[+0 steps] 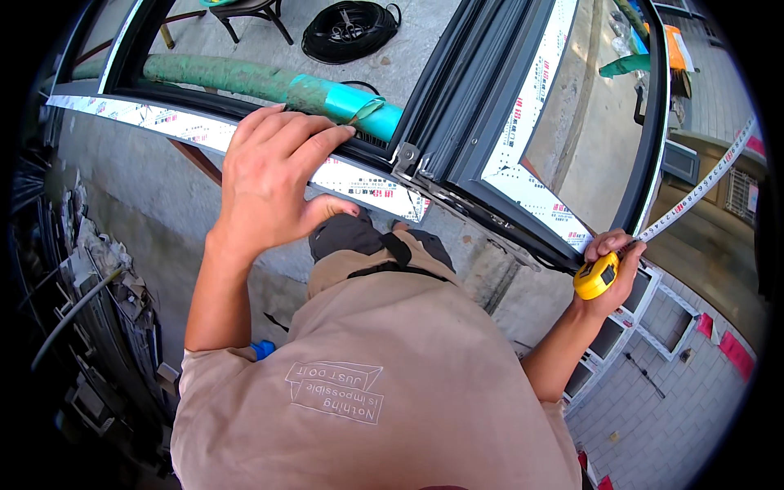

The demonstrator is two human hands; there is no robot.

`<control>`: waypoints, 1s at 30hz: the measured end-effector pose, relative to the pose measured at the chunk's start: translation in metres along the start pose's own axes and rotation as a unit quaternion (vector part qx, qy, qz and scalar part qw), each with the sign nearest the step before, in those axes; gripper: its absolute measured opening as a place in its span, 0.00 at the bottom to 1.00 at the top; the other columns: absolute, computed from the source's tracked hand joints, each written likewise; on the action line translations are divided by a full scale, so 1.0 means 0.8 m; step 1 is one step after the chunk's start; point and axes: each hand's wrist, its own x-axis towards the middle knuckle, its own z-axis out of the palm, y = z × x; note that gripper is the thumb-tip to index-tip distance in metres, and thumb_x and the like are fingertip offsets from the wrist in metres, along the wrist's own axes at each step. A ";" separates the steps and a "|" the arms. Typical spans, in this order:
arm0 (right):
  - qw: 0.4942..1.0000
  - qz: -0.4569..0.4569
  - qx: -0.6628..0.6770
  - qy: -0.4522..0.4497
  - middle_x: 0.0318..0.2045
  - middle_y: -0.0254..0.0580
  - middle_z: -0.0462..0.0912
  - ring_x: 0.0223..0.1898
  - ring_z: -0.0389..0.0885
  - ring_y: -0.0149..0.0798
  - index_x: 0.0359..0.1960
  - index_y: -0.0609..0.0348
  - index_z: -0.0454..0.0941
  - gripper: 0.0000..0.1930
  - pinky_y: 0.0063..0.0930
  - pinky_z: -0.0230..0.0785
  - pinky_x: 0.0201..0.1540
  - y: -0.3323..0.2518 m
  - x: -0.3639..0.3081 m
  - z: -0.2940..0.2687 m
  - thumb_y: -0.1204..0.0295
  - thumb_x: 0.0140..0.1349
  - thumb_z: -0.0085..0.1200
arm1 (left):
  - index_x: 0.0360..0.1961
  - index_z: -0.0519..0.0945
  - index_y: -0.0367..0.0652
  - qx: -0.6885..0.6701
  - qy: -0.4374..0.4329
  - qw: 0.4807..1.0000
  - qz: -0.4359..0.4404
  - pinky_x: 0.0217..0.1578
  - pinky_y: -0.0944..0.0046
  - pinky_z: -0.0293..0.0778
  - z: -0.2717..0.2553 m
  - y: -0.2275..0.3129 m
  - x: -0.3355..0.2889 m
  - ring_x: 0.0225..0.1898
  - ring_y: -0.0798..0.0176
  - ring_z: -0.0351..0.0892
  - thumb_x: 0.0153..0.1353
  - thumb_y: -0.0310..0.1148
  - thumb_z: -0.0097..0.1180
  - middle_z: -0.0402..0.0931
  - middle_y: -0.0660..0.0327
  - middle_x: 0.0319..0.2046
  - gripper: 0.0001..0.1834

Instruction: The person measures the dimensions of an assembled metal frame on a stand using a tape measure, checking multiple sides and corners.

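A dark window frame (457,106) with white printed protective film stands before me, its hinged sash (523,139) swung out on the right. My left hand (273,167) rests over the lower rail of the frame, fingers over the far side and thumb below on the near side. At the sash's lower right corner, my right hand (616,278) grips a yellow tape measure (596,276). Its white blade (702,189) is drawn out, running up to the right beyond the sash. A metal hinge (406,158) joins frame and sash at the bottom.
A green pipe (220,75) with a turquoise sleeve lies behind the frame. Farther back are a coil of black cable (351,31) with scissors on it and a dark stool (249,10). Scrap and profiles (106,294) pile up at left; white frames (674,322) stand at right.
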 end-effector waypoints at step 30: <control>0.999 0.022 -0.015 0.048 0.28 0.43 0.78 0.28 0.76 0.33 0.34 0.64 0.77 0.25 0.24 0.69 0.34 -0.003 -0.004 0.004 0.53 0.83 0.43 | 0.76 0.68 0.46 -0.104 -0.049 0.993 -0.015 0.62 0.45 0.69 0.000 0.060 0.033 0.58 0.40 0.79 0.39 0.66 0.75 0.82 0.50 0.58 0.64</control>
